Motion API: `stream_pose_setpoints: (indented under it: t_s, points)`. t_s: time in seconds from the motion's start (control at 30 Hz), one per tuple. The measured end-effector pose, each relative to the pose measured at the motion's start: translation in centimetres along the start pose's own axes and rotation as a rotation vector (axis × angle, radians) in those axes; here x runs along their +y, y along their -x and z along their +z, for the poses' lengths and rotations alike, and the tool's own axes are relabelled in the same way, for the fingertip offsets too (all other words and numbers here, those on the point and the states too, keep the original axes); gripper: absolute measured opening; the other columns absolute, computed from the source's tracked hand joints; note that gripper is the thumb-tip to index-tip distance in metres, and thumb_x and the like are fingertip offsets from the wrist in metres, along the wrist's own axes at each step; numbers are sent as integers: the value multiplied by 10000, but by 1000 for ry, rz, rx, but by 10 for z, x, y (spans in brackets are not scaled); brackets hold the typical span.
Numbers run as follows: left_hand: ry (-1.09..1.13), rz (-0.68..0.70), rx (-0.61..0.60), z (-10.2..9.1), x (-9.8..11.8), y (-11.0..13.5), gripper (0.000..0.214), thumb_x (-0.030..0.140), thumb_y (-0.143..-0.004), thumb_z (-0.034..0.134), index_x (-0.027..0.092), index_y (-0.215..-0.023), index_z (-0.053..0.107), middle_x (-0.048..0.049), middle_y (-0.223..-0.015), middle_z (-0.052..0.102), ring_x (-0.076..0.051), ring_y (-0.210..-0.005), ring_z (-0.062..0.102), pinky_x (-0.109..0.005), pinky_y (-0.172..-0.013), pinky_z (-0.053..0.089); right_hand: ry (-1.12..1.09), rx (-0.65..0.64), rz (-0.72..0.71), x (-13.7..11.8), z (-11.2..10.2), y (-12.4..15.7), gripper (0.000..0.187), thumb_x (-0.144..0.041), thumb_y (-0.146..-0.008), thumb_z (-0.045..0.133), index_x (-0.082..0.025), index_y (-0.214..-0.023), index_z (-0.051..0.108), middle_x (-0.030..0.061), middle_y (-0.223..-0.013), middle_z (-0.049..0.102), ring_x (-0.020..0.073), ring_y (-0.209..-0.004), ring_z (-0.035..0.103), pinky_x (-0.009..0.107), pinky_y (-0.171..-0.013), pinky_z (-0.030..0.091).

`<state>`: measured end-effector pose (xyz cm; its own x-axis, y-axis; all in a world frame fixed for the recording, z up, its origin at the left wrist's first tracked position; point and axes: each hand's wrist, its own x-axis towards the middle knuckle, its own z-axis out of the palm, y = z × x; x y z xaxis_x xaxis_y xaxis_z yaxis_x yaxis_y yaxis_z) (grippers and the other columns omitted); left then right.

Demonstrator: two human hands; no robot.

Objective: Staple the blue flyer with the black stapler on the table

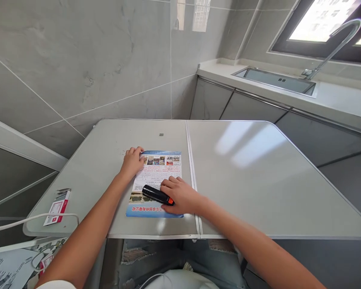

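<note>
A printed leaflet (156, 174) with blue bands and small photos lies flat on the white folding table, its text upside down to me. My left hand (132, 162) is at the leaflet's far left corner, fingers bent over that edge. Across the lower half of the sheet lies a glossy black elongated tool (155, 194) with an orange part; its exact kind I cannot make out. My right hand (180, 196) is closed round the orange end, palm down, and partly hides it. The black end points left.
The table (243, 192) has a seam down its middle. A red-and-white packet (57, 206) lies at its left end, with a white cable (33, 218) crossing over. Behind right are a counter with a sink (273, 80) and a tap (333, 52). A tiled wall stands behind.
</note>
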<state>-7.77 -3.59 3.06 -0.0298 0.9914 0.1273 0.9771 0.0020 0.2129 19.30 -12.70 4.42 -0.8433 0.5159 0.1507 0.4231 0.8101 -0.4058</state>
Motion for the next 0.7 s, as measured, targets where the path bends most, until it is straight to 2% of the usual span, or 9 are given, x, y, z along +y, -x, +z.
stream_pose_setpoints:
  t_s: [0.1,0.23,0.3,0.4,0.47,0.5,0.57,0.63,0.7]
  points:
    - [-50,43,57,6,14,-3,519,120,-844,564,252,-1346,588,-139,-1287,594,-353,-1201,539,-472,-957,450,23,-26,-48,5,5,-11,343,-459,-868,716,-198,-1053,594,83,-1100,641,245,-974,550,359,-807,392]
    - [-13,184,61,18,31,-5,388,93,-901,494,230,-1231,647,-122,-1286,618,-311,-1193,558,-467,-968,431,38,24,-23,7,19,-12,331,-471,-891,663,-188,-1045,587,74,-1009,631,233,-891,541,361,-782,355]
    - [-7,211,66,23,33,-5,363,92,-927,476,223,-1218,649,-117,-1265,631,-297,-1157,570,-458,-952,427,14,31,-36,9,21,-9,397,-517,-895,676,-183,-1092,589,79,-1016,636,239,-899,546,362,-788,354]
    - [-4,221,86,27,30,-5,311,129,-972,472,220,-1213,645,-115,-1242,632,-297,-1131,566,-454,-932,423,-98,18,-91,13,15,-6,540,-624,-877,704,-187,-1172,589,84,-1052,645,242,-922,562,359,-804,374]
    - [2,220,91,28,28,-5,259,187,-1020,446,219,-1183,645,-118,-1218,630,-301,-1119,561,-448,-921,422,-235,31,-92,19,7,-5,518,-628,-898,687,-199,-1171,592,76,-1057,650,231,-930,574,343,-810,395]
    - [4,217,88,27,28,-5,250,206,-1037,430,218,-1169,642,-120,-1207,630,-303,-1112,559,-444,-913,421,-308,59,-49,23,4,-4,441,-596,-937,652,-205,-1133,597,65,-1034,651,219,-918,577,330,-802,403]
    - [8,210,65,27,27,-6,252,199,-1049,399,213,-1160,624,-126,-1195,629,-304,-1099,556,-432,-896,418,-401,180,154,31,1,-3,279,-485,-1019,547,-212,-978,589,31,-919,633,186,-829,564,301,-745,401]
    - [18,203,33,27,28,-6,258,154,-1038,375,206,-1154,600,-129,-1183,631,-303,-1080,555,-423,-878,414,-378,357,434,38,0,-3,261,-364,-1034,491,-218,-820,521,4,-807,580,163,-728,518,287,-683,374]
    - [34,195,9,27,28,-7,263,116,-1021,357,200,-1138,578,-130,-1163,636,-304,-1062,555,-418,-867,411,-308,489,633,42,1,-3,253,-303,-994,510,-225,-757,462,-13,-756,538,155,-671,475,287,-651,354]
